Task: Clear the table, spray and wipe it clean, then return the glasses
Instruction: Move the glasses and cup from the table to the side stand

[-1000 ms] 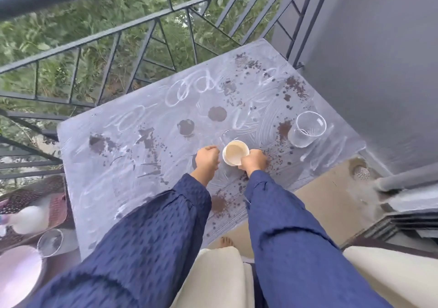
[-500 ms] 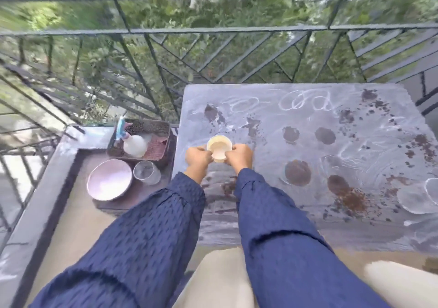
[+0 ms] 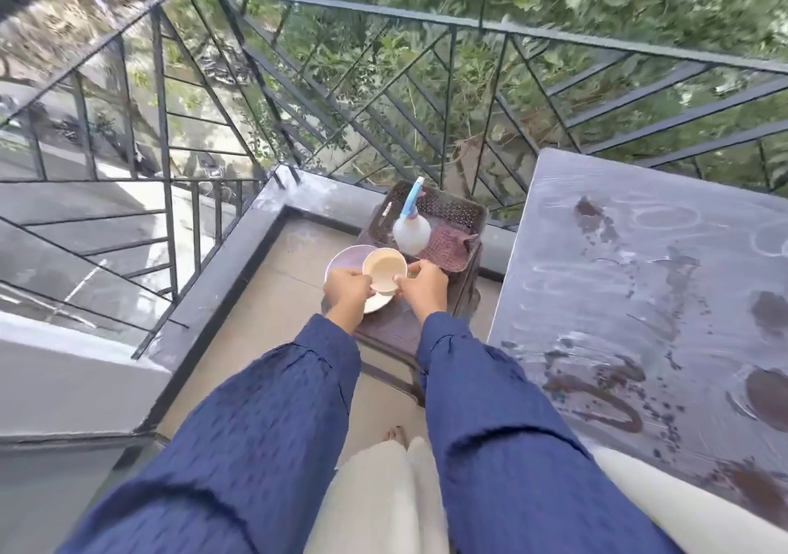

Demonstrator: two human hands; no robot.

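A cream cup (image 3: pixel 384 270) with pale liquid in it is held between both hands above a pale plate (image 3: pixel 341 261) on a low dark stool (image 3: pixel 392 323). My left hand (image 3: pixel 346 287) grips its left side and my right hand (image 3: pixel 422 285) grips its right side. The grey table (image 3: pixel 618 297), smeared with white streaks and brown stains, lies to the right. A white spray bottle (image 3: pixel 410 229) with a blue nozzle and a reddish cloth (image 3: pixel 447 246) sit in a dark basket (image 3: pixel 443 208) behind the cup.
A black metal railing (image 3: pixel 383 84) runs round the balcony, with greenery beyond it. A grey ledge (image 3: pixel 221 272) borders the tan floor on the left. My bare foot (image 3: pixel 394 434) shows below the stool.
Both hands have carried the cup leftward off the table and now hold it over the plate on the stool. The view has swung left, so the glasses on the table are out of sight.
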